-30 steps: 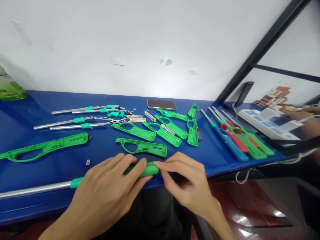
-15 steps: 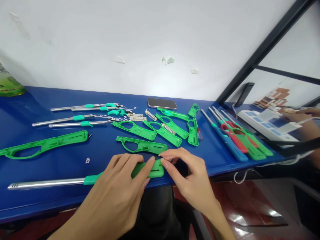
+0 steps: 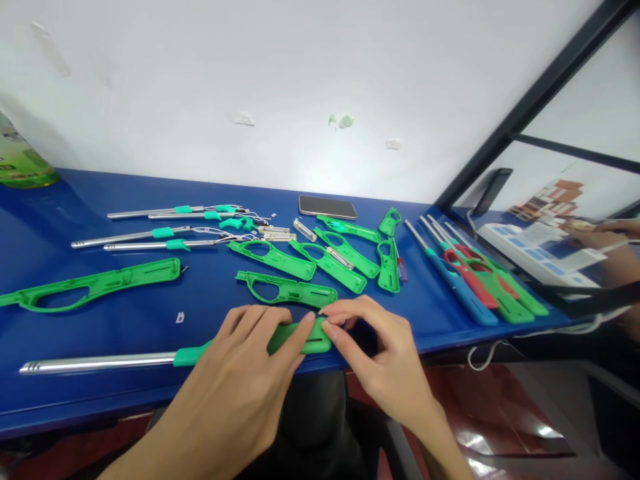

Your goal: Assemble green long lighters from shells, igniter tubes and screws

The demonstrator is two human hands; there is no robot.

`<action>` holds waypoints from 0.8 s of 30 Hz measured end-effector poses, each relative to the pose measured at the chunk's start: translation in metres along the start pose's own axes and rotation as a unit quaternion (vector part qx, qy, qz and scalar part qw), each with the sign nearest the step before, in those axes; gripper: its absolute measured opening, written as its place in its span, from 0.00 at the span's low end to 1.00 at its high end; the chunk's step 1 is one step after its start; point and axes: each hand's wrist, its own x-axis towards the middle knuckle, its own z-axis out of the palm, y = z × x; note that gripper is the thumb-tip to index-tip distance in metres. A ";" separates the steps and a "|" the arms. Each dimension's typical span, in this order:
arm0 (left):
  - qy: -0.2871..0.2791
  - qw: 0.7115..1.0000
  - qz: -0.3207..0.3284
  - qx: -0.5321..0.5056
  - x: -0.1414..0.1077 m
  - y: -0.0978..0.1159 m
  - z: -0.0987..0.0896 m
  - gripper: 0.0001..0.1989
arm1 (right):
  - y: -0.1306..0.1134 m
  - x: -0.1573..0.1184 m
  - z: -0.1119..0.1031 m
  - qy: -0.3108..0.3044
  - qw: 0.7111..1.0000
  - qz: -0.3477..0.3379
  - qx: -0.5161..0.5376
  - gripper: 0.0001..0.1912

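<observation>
A long-nosed gas lighter [image 3: 319, 338] with a green handle and metal tube lies along the table's front edge, its tube pointing left. My left hand [image 3: 245, 373] is closed over the handle and hides its middle. At the handle's right end, my right hand [image 3: 383, 357] has thumb and index finger pinched together; whatever is between them is too small or hidden to make out. Just behind my hands lies a green handle half [image 3: 287, 291], its inner side facing up. A small white piece [image 3: 180, 318] sits behind the metal tube.
Several metal tubes [image 3: 145, 245] with wires lie at back left, and another green handle half [image 3: 120, 280] nearer. More green shells [image 3: 273, 259], a phone [image 3: 327, 207] and a screwdriver [image 3: 402, 270] are behind. Assembled lighters [image 3: 463, 287] lie right, beside a black frame [image 3: 500, 143]. Another person's hand [image 3: 617, 243] shows beyond.
The whole view has shifted slightly. My left index fingertip sits a little closer to my right fingertips at the handle's end. Both hands keep nearly the same pose.
</observation>
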 end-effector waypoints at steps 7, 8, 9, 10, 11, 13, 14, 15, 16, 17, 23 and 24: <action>-0.002 0.998 -0.034 -0.044 -0.002 0.000 0.000 0.20 | 0.001 0.000 -0.001 0.027 0.999 0.027 0.010 0.10; -0.003 0.999 -0.033 -0.042 -0.002 0.000 0.000 0.19 | 0.001 0.000 -0.001 0.036 0.999 0.036 0.014 0.10; -0.003 0.999 -0.031 -0.036 -0.002 -0.001 0.001 0.19 | 0.001 0.000 0.000 0.045 0.998 0.046 0.018 0.09; 0.000 0.999 -0.027 -0.025 -0.002 -0.002 0.001 0.18 | 0.000 0.000 0.000 0.053 0.997 0.056 0.019 0.08; 0.005 1.000 -0.020 -0.009 -0.001 -0.003 0.002 0.17 | 0.000 0.000 0.000 0.059 0.996 0.065 0.019 0.08; 0.020 0.999 0.001 0.038 0.000 -0.005 0.001 0.15 | 0.000 0.000 0.001 0.066 0.995 0.075 0.017 0.07; 0.029 0.997 0.011 0.064 0.000 -0.006 0.001 0.15 | 0.000 0.001 0.001 0.067 0.995 0.079 0.016 0.07; 0.037 0.995 0.020 0.087 0.001 -0.008 0.000 0.15 | 0.000 0.001 0.001 0.067 0.994 0.081 0.015 0.07; 0.042 0.993 0.026 0.104 0.002 -0.009 -0.001 0.15 | 0.000 0.002 0.001 0.066 0.994 0.081 0.014 0.07; 0.044 0.992 0.028 0.118 0.003 -0.011 -0.003 0.16 | 0.000 0.002 0.001 0.063 0.995 0.079 0.012 0.07; 0.034 0.987 -0.001 0.160 0.007 -0.018 -0.019 0.18 | -0.003 0.004 0.001 0.006 0.998 0.046 -0.033 0.08; 0.029 0.987 -0.003 0.158 0.007 -0.018 -0.021 0.17 | -0.003 0.004 0.003 -0.001 0.998 0.039 -0.044 0.08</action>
